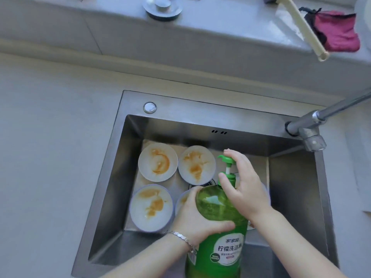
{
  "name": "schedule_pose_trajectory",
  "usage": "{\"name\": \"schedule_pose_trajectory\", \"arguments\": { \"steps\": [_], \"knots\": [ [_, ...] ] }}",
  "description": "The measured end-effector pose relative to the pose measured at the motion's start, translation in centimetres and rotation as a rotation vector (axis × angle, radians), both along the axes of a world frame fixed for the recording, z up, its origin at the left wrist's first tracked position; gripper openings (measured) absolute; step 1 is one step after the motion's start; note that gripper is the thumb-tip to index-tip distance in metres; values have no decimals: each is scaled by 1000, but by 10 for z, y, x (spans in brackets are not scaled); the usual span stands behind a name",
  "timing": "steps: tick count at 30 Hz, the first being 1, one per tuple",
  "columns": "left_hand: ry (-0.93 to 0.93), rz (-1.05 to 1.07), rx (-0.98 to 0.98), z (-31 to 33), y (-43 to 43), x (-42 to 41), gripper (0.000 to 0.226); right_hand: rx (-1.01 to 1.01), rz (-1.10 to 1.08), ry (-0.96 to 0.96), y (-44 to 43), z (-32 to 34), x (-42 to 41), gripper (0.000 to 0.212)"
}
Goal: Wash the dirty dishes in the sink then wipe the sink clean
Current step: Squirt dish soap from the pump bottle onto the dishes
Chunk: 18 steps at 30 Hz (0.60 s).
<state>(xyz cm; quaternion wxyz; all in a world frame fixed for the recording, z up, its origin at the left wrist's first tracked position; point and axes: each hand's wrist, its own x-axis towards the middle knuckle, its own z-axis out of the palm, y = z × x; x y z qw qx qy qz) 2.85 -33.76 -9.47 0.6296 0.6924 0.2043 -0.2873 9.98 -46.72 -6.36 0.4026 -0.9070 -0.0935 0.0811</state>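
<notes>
Left hand wraps the green soap bottle, right hand curls over its pump. Together they hide most of the fourth dirty plate; bottle's bottom is cut off.

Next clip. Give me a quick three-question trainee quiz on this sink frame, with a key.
1. True or false: the plates in the sink are clean.
2. Which hand grips the body of the green bottle? A) left hand B) right hand C) neither
3. Fill in: the right hand's fingers lie over the bottle's ____.
Key: 1 false, they carry orange smears; 2 A; 3 pump.
</notes>
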Motion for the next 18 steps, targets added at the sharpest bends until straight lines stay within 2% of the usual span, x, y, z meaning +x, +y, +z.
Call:
{"name": "schedule_pose_trajectory", "arguments": {
  "steps": [14,18],
  "knots": [
    [20,51,-21,-25,2,5,81,-32,-116,-111,10,-25,10,20],
    [30,54,-27,-29,2,6,83,-68,-128,-103,12,-28,12,18]
  ]
}}
